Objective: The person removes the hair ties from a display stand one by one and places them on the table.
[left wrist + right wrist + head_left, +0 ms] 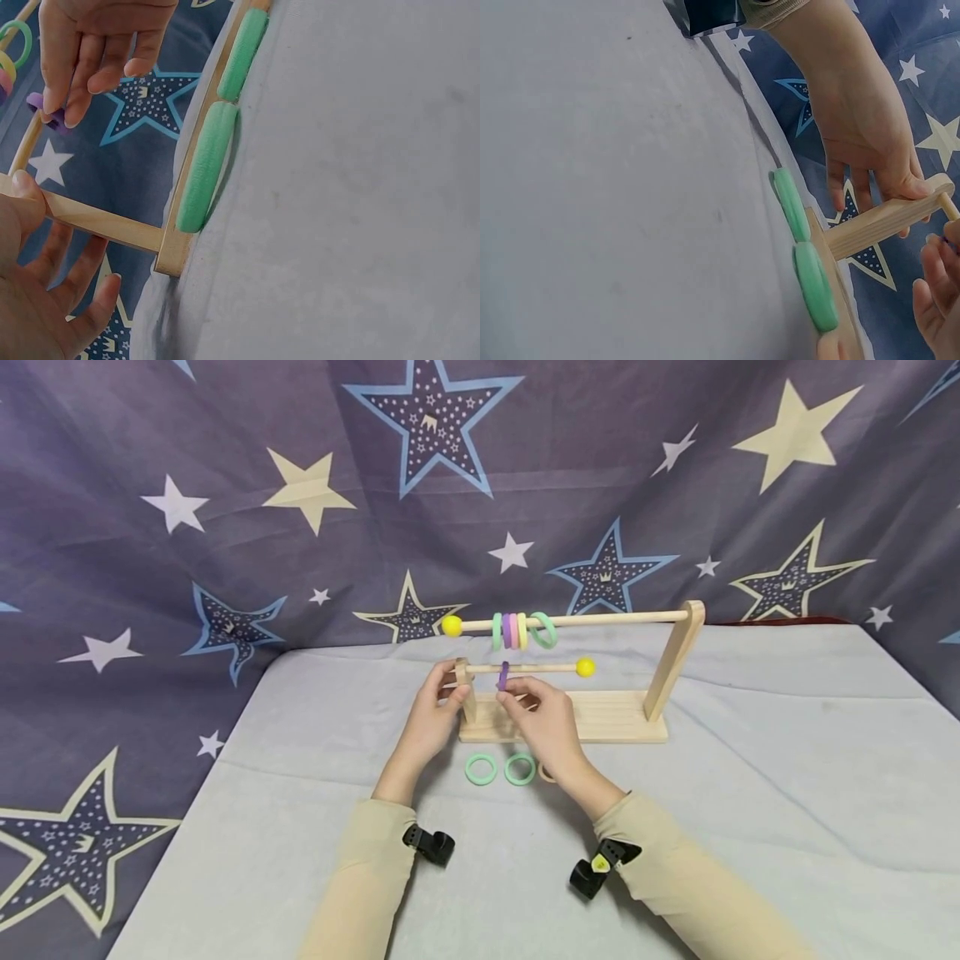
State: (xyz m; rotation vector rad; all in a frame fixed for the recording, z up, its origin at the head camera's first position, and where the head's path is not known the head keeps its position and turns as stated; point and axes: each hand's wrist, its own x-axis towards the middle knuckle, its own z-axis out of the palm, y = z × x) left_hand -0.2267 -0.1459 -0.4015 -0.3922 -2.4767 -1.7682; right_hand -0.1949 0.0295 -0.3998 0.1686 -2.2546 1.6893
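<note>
A wooden ring stand has two rods at different heights, each tipped with a yellow ball. My left hand grips the shorter upright post, thumb on one side and fingers on the other. With thumb and fingertips, my right hand pinches a purple ring, which is around the lower rod between the post and the yellow ball. In the left wrist view the same purple ring shows at the right hand's fingertips, partly covered by them.
Several coloured rings, including a yellow ring, hang on the upper rod. Two green rings lie on the grey-white cloth in front of the base, beside a tan ring partly hidden by the right hand. A star-patterned curtain stands behind.
</note>
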